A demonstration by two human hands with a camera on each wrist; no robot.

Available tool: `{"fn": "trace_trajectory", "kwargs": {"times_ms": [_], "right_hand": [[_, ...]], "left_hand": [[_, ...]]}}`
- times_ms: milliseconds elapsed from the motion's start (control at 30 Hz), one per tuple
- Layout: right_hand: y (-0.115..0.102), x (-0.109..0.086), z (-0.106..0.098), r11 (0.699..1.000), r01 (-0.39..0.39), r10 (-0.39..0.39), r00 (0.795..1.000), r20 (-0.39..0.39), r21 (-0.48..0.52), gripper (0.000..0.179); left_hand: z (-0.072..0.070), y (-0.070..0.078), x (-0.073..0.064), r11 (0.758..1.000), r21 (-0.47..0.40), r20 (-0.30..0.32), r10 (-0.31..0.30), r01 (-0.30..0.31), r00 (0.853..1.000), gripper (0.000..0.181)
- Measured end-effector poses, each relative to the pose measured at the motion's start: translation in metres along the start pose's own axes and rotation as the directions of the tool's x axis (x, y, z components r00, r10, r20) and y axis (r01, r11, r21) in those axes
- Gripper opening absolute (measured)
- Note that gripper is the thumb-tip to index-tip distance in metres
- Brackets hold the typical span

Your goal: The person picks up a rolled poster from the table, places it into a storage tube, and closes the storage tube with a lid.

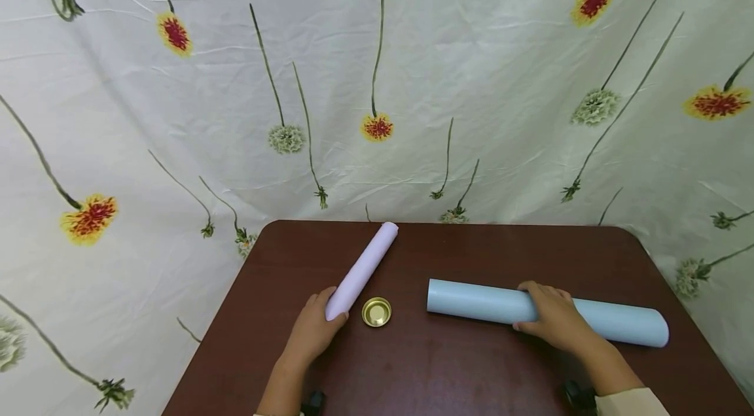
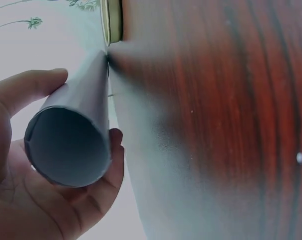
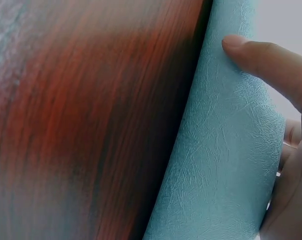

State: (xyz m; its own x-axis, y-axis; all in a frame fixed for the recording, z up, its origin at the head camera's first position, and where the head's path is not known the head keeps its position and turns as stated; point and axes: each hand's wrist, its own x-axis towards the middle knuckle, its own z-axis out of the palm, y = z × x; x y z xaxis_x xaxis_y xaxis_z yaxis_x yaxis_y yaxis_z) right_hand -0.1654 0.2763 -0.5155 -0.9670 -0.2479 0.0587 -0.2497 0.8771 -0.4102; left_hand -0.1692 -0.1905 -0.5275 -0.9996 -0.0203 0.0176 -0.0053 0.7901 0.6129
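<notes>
A pale lilac paper roll [image 1: 364,269] slants away across the left half of the table, and my left hand [image 1: 314,329] grips its near end. In the left wrist view the open, hollow end of this roll [image 2: 68,146] faces the camera, thumb on one side and fingers round the other. My right hand [image 1: 554,316] holds a thicker light blue roll [image 1: 480,301] around its middle; it lies crosswise on the right. The right wrist view shows the thumb pressed on the blue roll's creased, textured surface [image 3: 220,135], its fingers partly hidden behind. Between both rolls sits a small round gold dish [image 1: 376,312].
The dark reddish-brown table [image 1: 436,370] has rounded far corners. A white cloth with printed flowers [image 1: 506,76] hangs behind it and along both sides. The lilac roll's far end reaches the table's back edge.
</notes>
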Motion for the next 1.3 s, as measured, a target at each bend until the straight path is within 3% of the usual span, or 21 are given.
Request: {"fn": "trace_trajectory", "kwargs": {"times_ms": [533, 867, 1300], "right_hand": [[0.001, -0.004, 0.003, 0.995, 0.066, -0.068, 0.997, -0.034, -0.071, 0.081], [0.001, -0.007, 0.002, 0.993, 0.072, -0.079, 0.994, -0.076, -0.096, 0.079], [0.004, -0.006, -0.003, 0.988, 0.089, -0.106, 0.985, -0.134, -0.129, 0.078]], "left_hand": [[-0.007, 0.007, -0.001, 0.995, -0.097, -0.113, -0.048, 0.037, 0.992, 0.050], [-0.007, 0.006, -0.001, 0.992, -0.121, -0.141, -0.042, 0.025, 0.989, 0.050], [-0.012, 0.003, 0.002, 0.965, -0.261, -0.179, -0.022, -0.026, 0.984, 0.045]]}}
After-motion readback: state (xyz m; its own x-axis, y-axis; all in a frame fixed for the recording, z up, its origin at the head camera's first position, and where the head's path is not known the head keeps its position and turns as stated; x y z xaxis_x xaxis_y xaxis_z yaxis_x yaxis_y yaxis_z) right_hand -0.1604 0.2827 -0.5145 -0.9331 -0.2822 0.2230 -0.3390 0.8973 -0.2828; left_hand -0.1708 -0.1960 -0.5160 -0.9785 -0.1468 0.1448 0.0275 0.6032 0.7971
